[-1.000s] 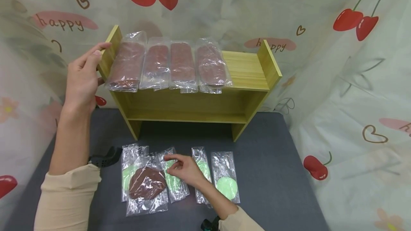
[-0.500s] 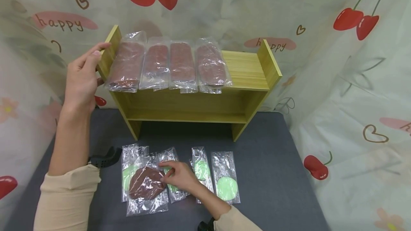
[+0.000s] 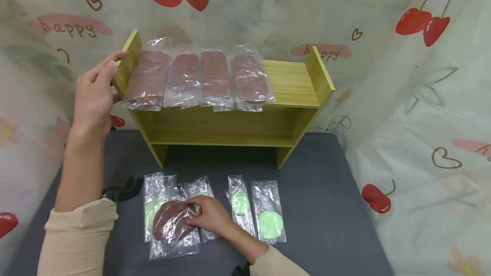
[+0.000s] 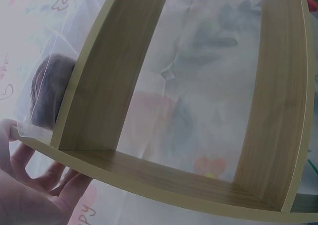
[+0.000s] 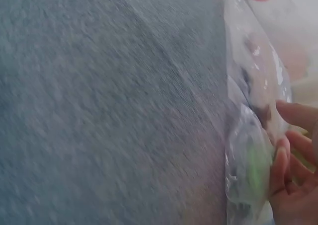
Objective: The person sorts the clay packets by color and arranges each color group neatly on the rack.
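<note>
My left hand (image 3: pixel 93 90) grips the upper left side panel of a small wooden shelf (image 3: pixel 220 139), thumb in front and fingers behind. In the left wrist view the fingers (image 4: pixel 47 180) show beneath the panel edge. Low on the table, my right hand (image 3: pixel 211 214) reaches over the right edge of a clear plastic bag holding a flat brown piece (image 3: pixel 172 220). Its thumb and forefinger are spread apart, their tips right at the brown piece. The right wrist view shows the fingers (image 5: pixel 293 115) beside the shiny plastic. Part of a bagged green piece (image 3: pixel 201 195) is hidden under this hand.
Several clear bags with long reddish-brown slabs (image 3: pixel 216 73) lie side by side on the top shelf, overhanging its front. Bagged green discs (image 3: pixel 270 225) lie on the grey table (image 3: pixel 326 208), some partly under the brown piece. A cherry-print curtain (image 3: pixel 249 7) surrounds the table.
My right hand has moved left and slightly down, from above the green bag to the brown piece's right edge. The left hand keeps its hold on the shelf.
</note>
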Tool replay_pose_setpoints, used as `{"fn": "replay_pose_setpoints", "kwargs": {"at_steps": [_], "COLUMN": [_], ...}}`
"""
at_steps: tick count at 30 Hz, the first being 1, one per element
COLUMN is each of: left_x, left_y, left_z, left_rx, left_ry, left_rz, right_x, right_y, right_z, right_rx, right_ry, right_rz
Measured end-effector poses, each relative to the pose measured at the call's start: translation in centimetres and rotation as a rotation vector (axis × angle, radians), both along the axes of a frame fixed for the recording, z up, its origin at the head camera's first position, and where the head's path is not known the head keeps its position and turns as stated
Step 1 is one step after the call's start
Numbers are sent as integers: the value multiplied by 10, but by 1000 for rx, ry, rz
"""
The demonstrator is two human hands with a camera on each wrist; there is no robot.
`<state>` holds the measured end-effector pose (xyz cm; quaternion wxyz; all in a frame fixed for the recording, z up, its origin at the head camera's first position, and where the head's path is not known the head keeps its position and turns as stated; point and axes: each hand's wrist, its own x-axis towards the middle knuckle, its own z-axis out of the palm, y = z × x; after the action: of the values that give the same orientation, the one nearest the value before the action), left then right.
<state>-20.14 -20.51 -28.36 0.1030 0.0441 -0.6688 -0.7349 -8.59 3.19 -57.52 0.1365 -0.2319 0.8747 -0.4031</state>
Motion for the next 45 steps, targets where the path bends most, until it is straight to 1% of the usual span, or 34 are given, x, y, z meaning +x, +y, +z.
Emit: {"fn": "replay_pose_setpoints", "kwargs": {"at_steps": [4,6,8,12,19,25,28,31,36,41,45], "left_x": [1,1,0,0,0,1,1,1,0,0,0], "left_y": [0,0,-1,-2,-4,-3,-4,-4,-3,-1,-1], "left_z": [0,-1,-2,-3,-5,-6,-6,-5,-2,-1,-1], "left_rx": [-6,-2,-1,3,9,-7,-3,0,14,3,-17], "left_ry": [5,9,12,14,16,12,7,3,4,9,2], "left_rz": [3,1,0,3,5,6,0,-8,-17,-7,2], "right_x": [6,9,12,15,16,17,16,15,11,8,5], "right_y": [-6,-9,-11,-14,-16,-15,-14,-13,-11,-9,-7], "right_z": [-2,-3,-5,-8,-10,-11,-12,-12,-6,1,5], "right_rx": [136,191,232,272,280,219,164,96,-30,-89,-163], "right_ry": [174,229,262,278,231,225,247,253,166,97,57], "right_rz": [2,-7,-16,-28,-55,-57,-52,-65,-99,-121,-114]}}
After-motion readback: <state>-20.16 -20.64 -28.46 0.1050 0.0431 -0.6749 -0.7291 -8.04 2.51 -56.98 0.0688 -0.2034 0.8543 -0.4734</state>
